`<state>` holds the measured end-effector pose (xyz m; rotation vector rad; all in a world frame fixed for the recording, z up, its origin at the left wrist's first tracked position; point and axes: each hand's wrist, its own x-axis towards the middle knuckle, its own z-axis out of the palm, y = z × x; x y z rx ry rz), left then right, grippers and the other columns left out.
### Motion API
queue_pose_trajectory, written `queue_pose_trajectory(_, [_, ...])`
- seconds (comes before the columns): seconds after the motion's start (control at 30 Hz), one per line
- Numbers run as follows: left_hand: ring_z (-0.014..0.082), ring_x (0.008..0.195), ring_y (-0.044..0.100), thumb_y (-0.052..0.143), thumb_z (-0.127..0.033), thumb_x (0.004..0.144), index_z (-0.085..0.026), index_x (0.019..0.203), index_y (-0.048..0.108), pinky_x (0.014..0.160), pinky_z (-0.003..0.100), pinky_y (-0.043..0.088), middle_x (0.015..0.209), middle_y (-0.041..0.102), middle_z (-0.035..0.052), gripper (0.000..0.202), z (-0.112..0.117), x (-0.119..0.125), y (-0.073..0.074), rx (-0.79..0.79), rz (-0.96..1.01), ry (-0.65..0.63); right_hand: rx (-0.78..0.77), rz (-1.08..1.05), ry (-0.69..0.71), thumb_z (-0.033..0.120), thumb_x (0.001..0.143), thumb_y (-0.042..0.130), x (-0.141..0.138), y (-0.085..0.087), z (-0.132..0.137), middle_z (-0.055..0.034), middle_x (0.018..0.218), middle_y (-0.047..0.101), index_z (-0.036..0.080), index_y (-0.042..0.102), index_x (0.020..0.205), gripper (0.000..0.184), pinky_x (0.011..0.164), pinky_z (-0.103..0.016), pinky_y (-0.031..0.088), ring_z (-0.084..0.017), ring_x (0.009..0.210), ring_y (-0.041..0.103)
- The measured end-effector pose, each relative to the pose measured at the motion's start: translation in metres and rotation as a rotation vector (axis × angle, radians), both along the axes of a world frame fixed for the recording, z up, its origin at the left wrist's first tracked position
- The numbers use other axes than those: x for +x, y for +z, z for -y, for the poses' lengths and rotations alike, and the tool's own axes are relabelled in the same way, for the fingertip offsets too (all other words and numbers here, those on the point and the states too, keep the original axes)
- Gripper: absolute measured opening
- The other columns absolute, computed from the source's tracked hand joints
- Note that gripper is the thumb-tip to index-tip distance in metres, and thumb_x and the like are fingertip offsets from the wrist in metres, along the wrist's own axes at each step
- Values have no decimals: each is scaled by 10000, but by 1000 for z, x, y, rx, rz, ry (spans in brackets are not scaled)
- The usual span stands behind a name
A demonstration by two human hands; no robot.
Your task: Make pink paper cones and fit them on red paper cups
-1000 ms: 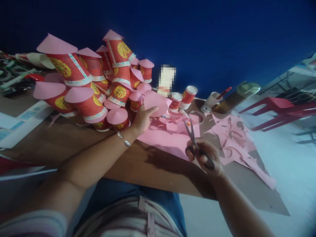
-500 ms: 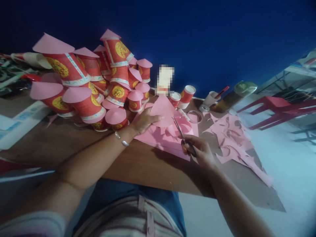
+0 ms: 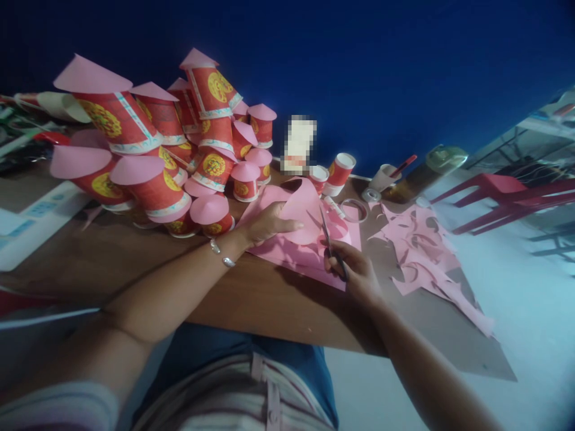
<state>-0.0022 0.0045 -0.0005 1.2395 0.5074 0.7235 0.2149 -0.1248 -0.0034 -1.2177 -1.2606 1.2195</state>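
pink paper (image 3: 303, 209) held between stacked cups (image 3: 168, 158) and loose scraps (image 3: 442, 278)

The left hand (image 3: 269, 224) pinches a cut piece of pink paper (image 3: 302, 206) above the middle of the table (image 3: 269, 305). The right hand (image 3: 353, 269) grips scissors (image 3: 327, 230), their blades at the paper's right side. Beneath lie pink sheets (image 3: 287, 258), reaching toward the front edge. Red cups with pink cone tops (image 3: 155, 185) pile up on the left half; pink scraps (image 3: 426, 248) spread near the right edge. Toward the back edge stand two uncapped red cups (image 3: 340, 173), with a tape ring (image 3: 354, 211) in front.
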Motion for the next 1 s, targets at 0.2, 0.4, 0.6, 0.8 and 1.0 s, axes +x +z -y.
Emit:
queue_pose_trajectory(0.2, [213, 864, 710, 870, -352, 707, -104, 1040, 751, 781, 314, 572, 967, 771, 123, 433, 2, 2, 2, 20, 9, -23, -20, 27, -20, 484, 827, 782, -1, -2, 0, 11, 692, 612, 188, 710, 1166, 456, 541, -266, 463, -115, 586, 501])
queue_pose_trajectory(0.4, [215, 850, 709, 883, -353, 684, -93, 1043, 744, 758, 306, 560, 962, 768, 118, 465, 2, 3, 2, 6, -10, -14, -19, 17, -13, 497, 833, 775, -1, -3, 0, 12, 696, 606, 189, 710, 1177, 466, 556, -276, 469, -124, 598, 515])
queue_pose_trajectory(0.6, [200, 830, 695, 897, -337, 649, -85, 1014, 733, 781, 318, 555, 933, 762, 101, 472, 4, 4, 3, -36, -39, 12, -18, 16, -17, 488, 847, 763, -1, -4, 0, 23, 683, 588, 180, 705, 1199, 471, 553, -266, 465, -119, 596, 519])
queue_pose_trajectory(0.8, [190, 801, 688, 892, -342, 659, -84, 971, 726, 766, 313, 546, 894, 752, 94, 437, 5, 4, 4, -24, -52, 31, -15, 17, -24, 500, 833, 770, -2, -4, 0, 13, 716, 600, 188, 707, 1186, 475, 545, -267, 467, -121, 601, 526])
queue_pose_trajectory(1.0, [209, 848, 697, 894, -335, 655, -95, 997, 733, 788, 323, 549, 944, 762, 107, 448, 6, 5, 5, -13, -23, 7, -5, 24, -20, 501, 832, 770, -1, -4, 0, 7, 727, 610, 199, 705, 1184, 468, 552, -277, 474, -126, 605, 526])
